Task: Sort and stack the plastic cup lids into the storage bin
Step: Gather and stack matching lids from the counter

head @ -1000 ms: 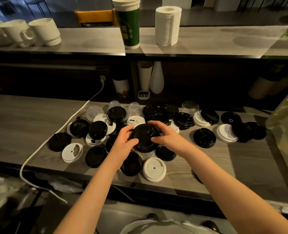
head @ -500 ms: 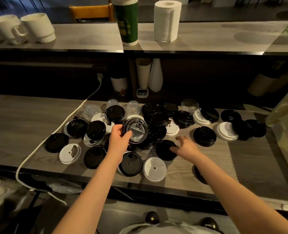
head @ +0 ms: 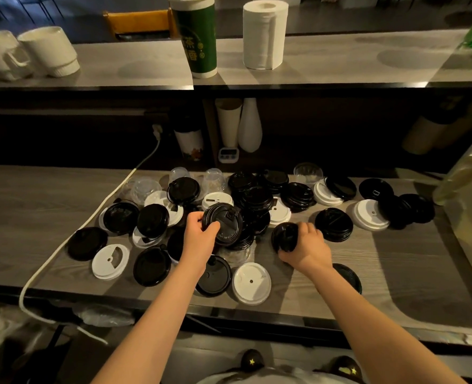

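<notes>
A heap of lids (head: 251, 282) lies mid-way along the counter (head: 35, 212). A cord (head: 96, 214) trails toward 8 o'clock. On the shelf (head: 135, 67) behind: mugs (head: 49, 51) at 10, cup (head: 198, 45) and roll (head: 265, 34) at 12.

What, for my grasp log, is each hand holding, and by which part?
The left hand grips a black lid by its left rim, thumb on its face. The right hand grips a second black lid by its edge.

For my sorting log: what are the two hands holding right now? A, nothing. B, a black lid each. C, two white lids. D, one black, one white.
B: the left hand holds a black lid and the right hand grips a second black lid.
</notes>
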`<state>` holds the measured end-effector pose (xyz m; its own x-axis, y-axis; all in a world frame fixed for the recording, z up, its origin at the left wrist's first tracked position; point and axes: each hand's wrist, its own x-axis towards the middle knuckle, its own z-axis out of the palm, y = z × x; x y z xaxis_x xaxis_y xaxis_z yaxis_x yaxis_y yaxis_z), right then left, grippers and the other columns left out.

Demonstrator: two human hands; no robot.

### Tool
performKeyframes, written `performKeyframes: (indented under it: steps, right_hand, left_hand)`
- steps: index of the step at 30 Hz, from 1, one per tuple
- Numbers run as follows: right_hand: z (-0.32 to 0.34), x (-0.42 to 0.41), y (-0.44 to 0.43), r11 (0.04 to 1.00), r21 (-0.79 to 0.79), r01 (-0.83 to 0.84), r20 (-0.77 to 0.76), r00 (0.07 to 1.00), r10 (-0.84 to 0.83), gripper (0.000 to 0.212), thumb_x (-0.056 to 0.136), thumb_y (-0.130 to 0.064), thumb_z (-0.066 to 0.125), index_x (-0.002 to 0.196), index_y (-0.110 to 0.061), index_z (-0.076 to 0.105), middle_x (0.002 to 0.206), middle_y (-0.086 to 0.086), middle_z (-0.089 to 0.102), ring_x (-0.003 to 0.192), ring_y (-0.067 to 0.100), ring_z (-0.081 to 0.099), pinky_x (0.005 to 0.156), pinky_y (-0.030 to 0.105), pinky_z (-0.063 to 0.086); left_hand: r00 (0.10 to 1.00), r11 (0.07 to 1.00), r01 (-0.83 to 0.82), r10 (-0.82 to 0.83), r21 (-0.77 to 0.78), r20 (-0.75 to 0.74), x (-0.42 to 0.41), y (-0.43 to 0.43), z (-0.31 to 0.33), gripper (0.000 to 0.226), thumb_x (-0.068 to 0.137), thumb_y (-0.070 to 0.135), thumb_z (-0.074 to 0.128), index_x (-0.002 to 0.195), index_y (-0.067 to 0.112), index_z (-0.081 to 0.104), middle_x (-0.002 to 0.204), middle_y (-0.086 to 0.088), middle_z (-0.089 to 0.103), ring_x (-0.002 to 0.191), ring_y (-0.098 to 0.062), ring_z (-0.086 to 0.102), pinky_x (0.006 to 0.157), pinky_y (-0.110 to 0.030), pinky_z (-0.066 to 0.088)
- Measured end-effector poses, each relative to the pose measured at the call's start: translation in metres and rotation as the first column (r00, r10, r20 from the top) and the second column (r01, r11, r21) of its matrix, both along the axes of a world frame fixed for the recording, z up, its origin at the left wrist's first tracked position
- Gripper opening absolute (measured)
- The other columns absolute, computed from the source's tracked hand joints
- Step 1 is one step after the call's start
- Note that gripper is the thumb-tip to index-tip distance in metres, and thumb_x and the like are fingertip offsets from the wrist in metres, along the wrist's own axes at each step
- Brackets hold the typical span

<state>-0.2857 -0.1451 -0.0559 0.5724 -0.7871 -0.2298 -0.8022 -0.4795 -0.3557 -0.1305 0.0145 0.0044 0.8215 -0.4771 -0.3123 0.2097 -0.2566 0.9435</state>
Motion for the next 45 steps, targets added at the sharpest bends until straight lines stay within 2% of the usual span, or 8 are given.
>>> performKeyframes:
  steps: [3,8,12,19,25,29,37,45]
  right_hand:
    - [0.025,0.0,-0.002,0.987,0.102,0.123,0.364,0.919,-0.152,0.076,0.069,-0.042,0.075,0.13,-0.013,0.04,0.126,0.002,0.043,0.116,0.022,0.048,0.084,0.03,0.045]
    - [0.078,0.021,0.011,0.96,0.159,-0.228,0.636,0.768,0.077,0.078,0.069,-0.025,0.08,0.136,-0.016,0.041,0.124,-0.008,0.043,0.116,0.005,0.042,0.096,0.017,0.033]
    - [0.085,0.026,0.017,0.932,0.105,-0.346,0.625,0.752,0.209,0.079,0.066,-0.025,0.081,0.135,-0.017,0.044,0.124,-0.006,0.048,0.115,0.005,0.045,0.102,0.026,0.039]
    - [0.093,0.027,0.02,0.879,0.102,-0.467,0.587,0.741,0.326,0.088,0.069,-0.032,0.08,0.144,-0.03,0.035,0.13,-0.012,0.046,0.118,-0.001,0.044,0.098,0.025,0.044]
    - [0.098,0.022,0.018,0.82,0.299,-0.488,0.63,0.746,0.214,0.087,0.07,-0.02,0.081,0.141,-0.04,0.034,0.125,-0.016,0.048,0.111,-0.007,0.047,0.094,0.014,0.044]
    - [0.105,0.018,0.01,0.667,0.563,-0.488,0.665,0.747,-0.014,0.056,0.089,-0.014,0.062,0.138,-0.033,0.043,0.123,-0.006,0.058,0.098,0.006,0.063,0.071,0.017,0.053]
    - [0.107,-0.003,-0.009,0.804,0.53,-0.268,0.612,0.777,-0.145,0.019,0.093,-0.013,0.056,0.11,-0.021,0.061,0.107,0.006,0.064,0.095,0.018,0.064,0.069,0.031,0.059]
    - [0.051,-0.082,-0.052,0.931,0.361,-0.06,0.182,0.983,-0.007,0.044,0.092,-0.031,0.058,0.133,-0.015,0.049,0.125,0.006,0.059,0.109,0.02,0.058,0.085,0.027,0.045]
  left_hand:
    - [1.0,1.0,0.004,-0.004,-0.006,-0.024,-0.005,-0.01,-0.001,0.027,0.091,0.012,0.054,0.114,0.018,0.042,0.11,-0.005,0.058,0.096,-0.017,0.058,0.075,-0.029,0.046]
    - [0.995,0.992,0.048,-0.058,-0.118,-0.079,-0.02,-0.026,0.01,0.026,0.093,0.019,0.053,0.118,0.02,0.045,0.112,-0.003,0.058,0.104,-0.018,0.058,0.089,-0.038,0.049]
    - [0.986,0.972,0.031,-0.068,-0.234,-0.15,-0.029,-0.03,0.018,0.015,0.098,0.023,0.043,0.112,0.02,0.05,0.105,-0.003,0.062,0.095,-0.016,0.061,0.076,-0.032,0.049]
    - [0.981,0.958,0.05,-0.1,-0.282,-0.167,-0.032,-0.028,0.026,0.024,0.101,0.032,0.034,0.111,0.023,0.054,0.111,0.001,0.064,0.104,-0.015,0.06,0.088,-0.033,0.046]
    - [0.976,0.943,0.132,-0.178,-0.307,-0.127,-0.029,-0.019,0.025,0.025,0.097,0.019,0.043,0.121,0.015,0.05,0.106,-0.004,0.065,0.095,-0.016,0.064,0.077,-0.032,0.049]
    - [0.979,0.945,0.106,-0.154,-0.309,-0.136,-0.025,-0.018,0.02,0.022,0.099,0.019,0.04,0.117,0.018,0.053,0.11,-0.004,0.063,0.103,-0.018,0.061,0.082,-0.032,0.047]
    - [0.959,0.946,0.235,-0.264,-0.223,-0.107,-0.045,-0.042,0.019,0.014,0.094,0.014,0.05,0.107,0.017,0.053,0.104,-0.007,0.063,0.094,-0.017,0.061,0.076,-0.029,0.049]
    - [0.966,0.967,0.252,-0.253,-0.025,-0.049,-0.083,-0.073,-0.012,0.016,0.089,0.016,0.058,0.096,0.029,0.05,0.108,-0.004,0.061,0.103,-0.021,0.06,0.094,-0.046,0.05]
